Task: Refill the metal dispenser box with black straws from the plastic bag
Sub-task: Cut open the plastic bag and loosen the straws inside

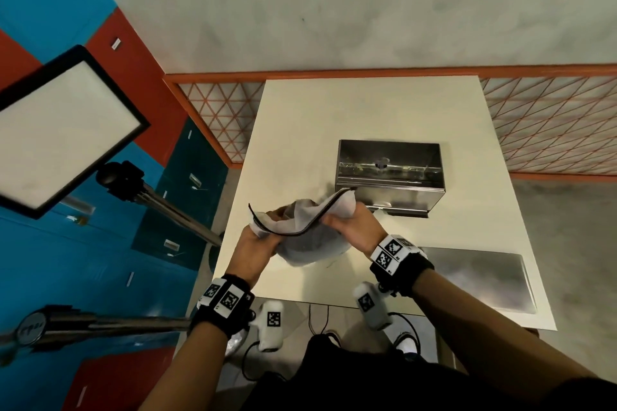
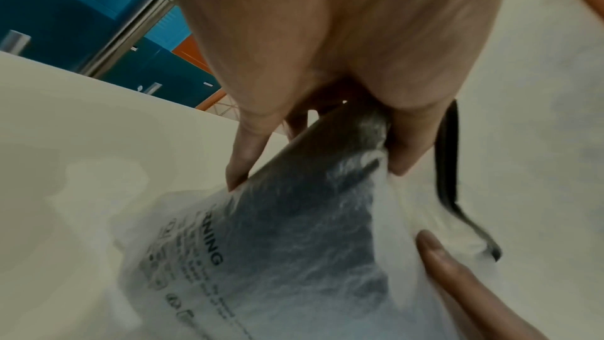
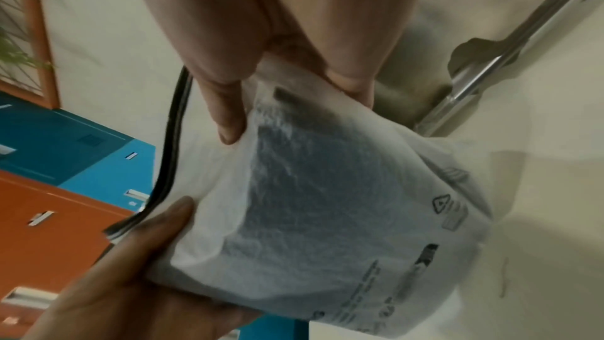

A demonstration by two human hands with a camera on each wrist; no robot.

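Closest to the person, the left hand [image 1: 255, 245] and the right hand [image 1: 350, 222] hold a plastic bag [image 1: 309, 240] up between them, above the bench [image 1: 290, 117]. The bag is thin, cloudy white and crinkly, with small black print on its side [image 2: 196, 244]. A black zip strip [image 1: 302, 229] runs in a wavy line along its top edge from one hand to the other. A dark bundle shows through the plastic [image 3: 314, 190]; it looks like the black straws, but single straws cannot be made out. The left hand's fingers [image 2: 243, 159] and thumb pinch the bag's left end. The right hand's fingers [image 3: 229, 118] and thumb pinch the right end near the strip.

Just beyond the right hand sits the metal dispenser box [image 1: 390, 173], shiny and open on top. A metal bar runs across inside it. Whether any straws lie inside cannot be told.

Behind the right hand, by the wrist, a flat metal lid [image 1: 484, 280] lies on the bench.
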